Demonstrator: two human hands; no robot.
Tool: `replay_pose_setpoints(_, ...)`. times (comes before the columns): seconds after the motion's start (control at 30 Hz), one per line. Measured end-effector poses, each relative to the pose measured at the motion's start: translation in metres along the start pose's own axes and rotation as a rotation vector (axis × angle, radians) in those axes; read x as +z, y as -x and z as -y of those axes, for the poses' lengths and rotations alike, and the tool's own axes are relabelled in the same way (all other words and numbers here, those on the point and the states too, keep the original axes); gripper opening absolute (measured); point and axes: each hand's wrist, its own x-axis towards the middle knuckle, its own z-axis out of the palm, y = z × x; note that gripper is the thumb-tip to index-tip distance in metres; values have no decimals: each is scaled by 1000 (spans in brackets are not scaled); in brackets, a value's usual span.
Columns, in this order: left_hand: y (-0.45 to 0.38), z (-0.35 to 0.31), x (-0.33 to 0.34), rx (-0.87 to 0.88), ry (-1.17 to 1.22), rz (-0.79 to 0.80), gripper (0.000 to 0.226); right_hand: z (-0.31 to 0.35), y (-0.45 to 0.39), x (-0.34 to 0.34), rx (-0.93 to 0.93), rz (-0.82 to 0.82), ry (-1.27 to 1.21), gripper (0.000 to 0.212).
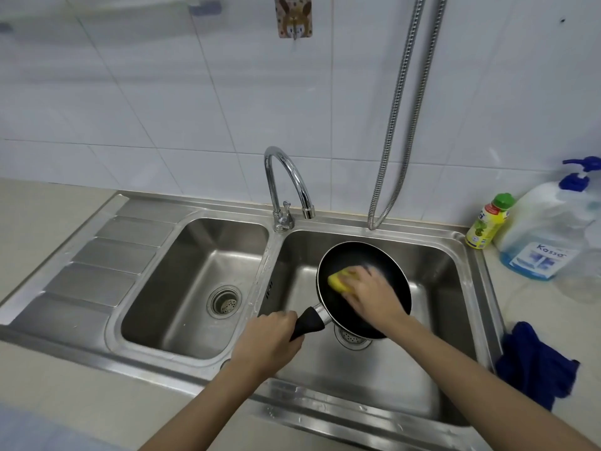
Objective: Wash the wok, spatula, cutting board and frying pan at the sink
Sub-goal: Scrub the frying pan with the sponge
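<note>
Gripping frying pan (364, 255) handle, left hand (273, 340); right hand (370, 294) fingers on sponge (340, 281)

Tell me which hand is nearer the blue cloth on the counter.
Right. The right hand presses a yellow sponge inside the black frying pan, closer to the crumpled blue cloth. The left hand grips the pan's handle, farther away.

The right hand (370, 292) is smeared with motion blur, its fingers indistinct, and it covers most of the yellow sponge (338, 283) and part of the frying pan (357, 255). The left hand (273, 340) hides the end of the pan's handle (310, 322). Right of the right hand, the pump bottles (546, 222) are cut by the frame edge, their label print too small to read.
</note>
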Motion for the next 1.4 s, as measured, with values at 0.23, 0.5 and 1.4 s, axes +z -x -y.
replay_pose_setpoints(0.23, -7, 2, -2, -98, 145, -3, 22, -29, 13, -8, 278, 234, 160, 34)
replay_pose_setpoints(0.5, -20, -27, -8, -121, 453, 259, 13, 2, 5, -20, 316, 30, -826, 29)
replay_pose_setpoints(1.4, -7, -19, -26, -63, 574, 259, 29, -40, 7, -17, 273, -7, 32, 36)
